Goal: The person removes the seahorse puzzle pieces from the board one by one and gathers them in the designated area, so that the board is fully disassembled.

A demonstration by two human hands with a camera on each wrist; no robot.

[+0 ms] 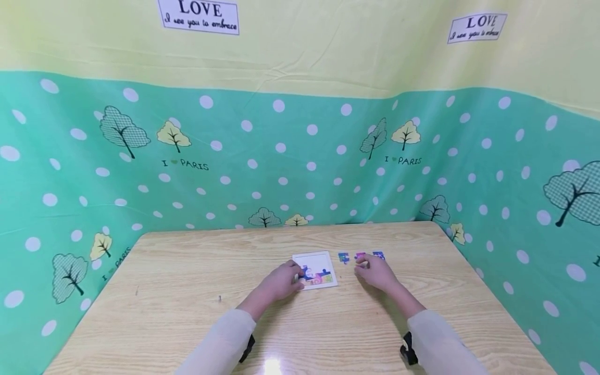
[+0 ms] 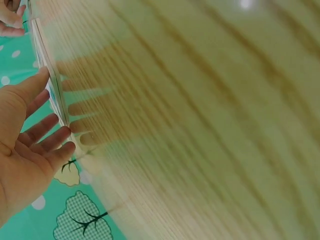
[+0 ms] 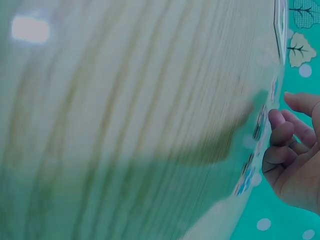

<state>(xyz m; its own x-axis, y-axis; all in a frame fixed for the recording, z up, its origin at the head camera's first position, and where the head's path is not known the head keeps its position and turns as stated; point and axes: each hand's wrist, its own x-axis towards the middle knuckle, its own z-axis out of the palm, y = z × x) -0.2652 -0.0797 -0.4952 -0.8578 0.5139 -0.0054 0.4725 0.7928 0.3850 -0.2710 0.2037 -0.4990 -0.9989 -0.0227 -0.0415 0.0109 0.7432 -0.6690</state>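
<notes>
A staged recording corner: wooden table (image 1: 187,291) enclosed by printed cloth backdrop (image 1: 300,156)

The left hand (image 1: 280,282) covers the near left corner of the puzzle board (image 1: 315,270), so what it touches there is hidden. The board's picture is too small to read. Just right of the board, the right hand (image 1: 376,273) hides part of the middle loose piece (image 1: 360,257). Both wrist views are badly blurred.

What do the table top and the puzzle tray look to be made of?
Table top: light wood or wood-look laminate, going by the printed-looking grain; a bright glare spot suggests a smooth, slightly glossy finish. Puzzle tray: thin flat white board, probably card or thin wood; too small to tell.
</notes>
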